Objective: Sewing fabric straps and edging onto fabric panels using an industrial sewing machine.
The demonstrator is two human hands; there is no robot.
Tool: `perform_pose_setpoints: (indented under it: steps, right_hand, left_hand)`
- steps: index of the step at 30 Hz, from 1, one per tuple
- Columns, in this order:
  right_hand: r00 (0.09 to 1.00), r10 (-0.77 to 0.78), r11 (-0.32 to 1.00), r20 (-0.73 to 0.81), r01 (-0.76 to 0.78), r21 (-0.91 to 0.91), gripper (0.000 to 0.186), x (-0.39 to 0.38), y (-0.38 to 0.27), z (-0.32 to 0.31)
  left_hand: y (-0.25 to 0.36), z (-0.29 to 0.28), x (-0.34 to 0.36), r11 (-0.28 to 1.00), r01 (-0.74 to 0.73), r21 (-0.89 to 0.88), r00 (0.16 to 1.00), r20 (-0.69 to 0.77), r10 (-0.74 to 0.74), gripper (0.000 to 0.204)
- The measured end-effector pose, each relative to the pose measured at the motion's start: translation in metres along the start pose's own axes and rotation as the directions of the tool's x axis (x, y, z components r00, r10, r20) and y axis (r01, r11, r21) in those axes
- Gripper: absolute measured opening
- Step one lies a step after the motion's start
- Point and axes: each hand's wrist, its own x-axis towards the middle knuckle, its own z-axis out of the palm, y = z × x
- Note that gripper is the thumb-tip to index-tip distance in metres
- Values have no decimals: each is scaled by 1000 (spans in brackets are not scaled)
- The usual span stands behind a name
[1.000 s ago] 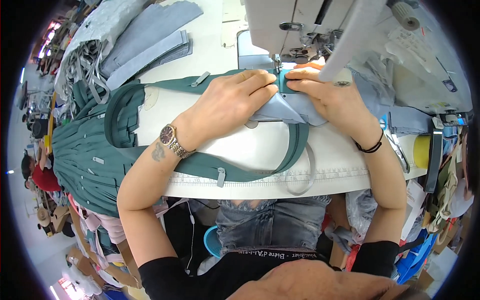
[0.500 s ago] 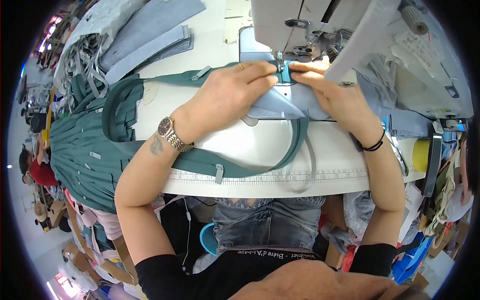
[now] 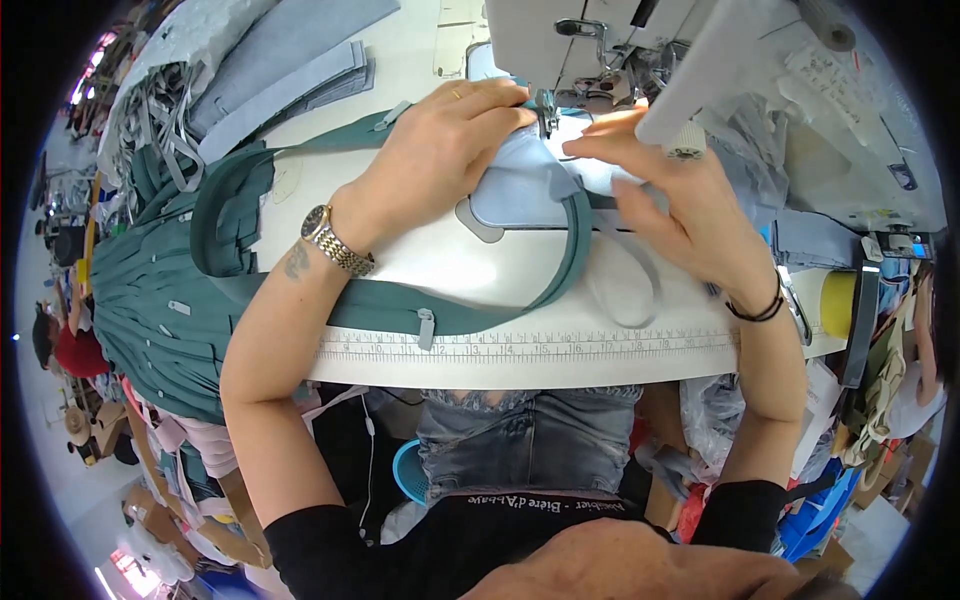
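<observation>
My left hand (image 3: 445, 150) lies flat on a light blue fabric piece (image 3: 520, 195), pressing it down beside the needle of the white sewing machine (image 3: 570, 40). A gold watch sits on that wrist. To the right of the needle, my right hand (image 3: 670, 205) holds the fabric with the fingers spread, index pointing at the presser foot. A long green waistband strip (image 3: 450, 315) with grey belt loops curves from the needle around the table front and off to the left.
A ruler strip (image 3: 560, 345) runs along the white table's front edge. Stacked grey-blue cloth pieces (image 3: 290, 75) lie at the back left. A pile of green garments (image 3: 150, 290) hangs off the left side. A yellow thread cone (image 3: 835, 300) and clutter stand at the right.
Both hands have pushed the blue piece and green strip further toward the needle. The right hand's fingers have spread out more over the fabric.
</observation>
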Motion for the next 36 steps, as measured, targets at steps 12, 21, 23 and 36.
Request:
perform_pose_setpoints:
  steps: [12, 21, 23, 36]
  right_hand:
    - [966, 119, 875, 228, -211, 435, 19, 3, -6, 1]
    - [982, 186, 927, -16, -170, 334, 18, 5, -18, 30]
    - [969, 248, 891, -9, -224, 396, 18, 5, -19, 27]
    - [993, -97, 986, -71, 86, -146, 13, 1, -2, 37]
  left_hand:
    - [29, -55, -6, 991, 26, -128, 953, 302, 14, 37]
    - [69, -45, 4, 955, 227, -192, 956, 231, -180, 78]
    - [61, -53, 11, 938, 343, -45, 864, 407, -296, 65]
    - [91, -42, -9, 977, -83, 198, 991, 124, 59, 35]
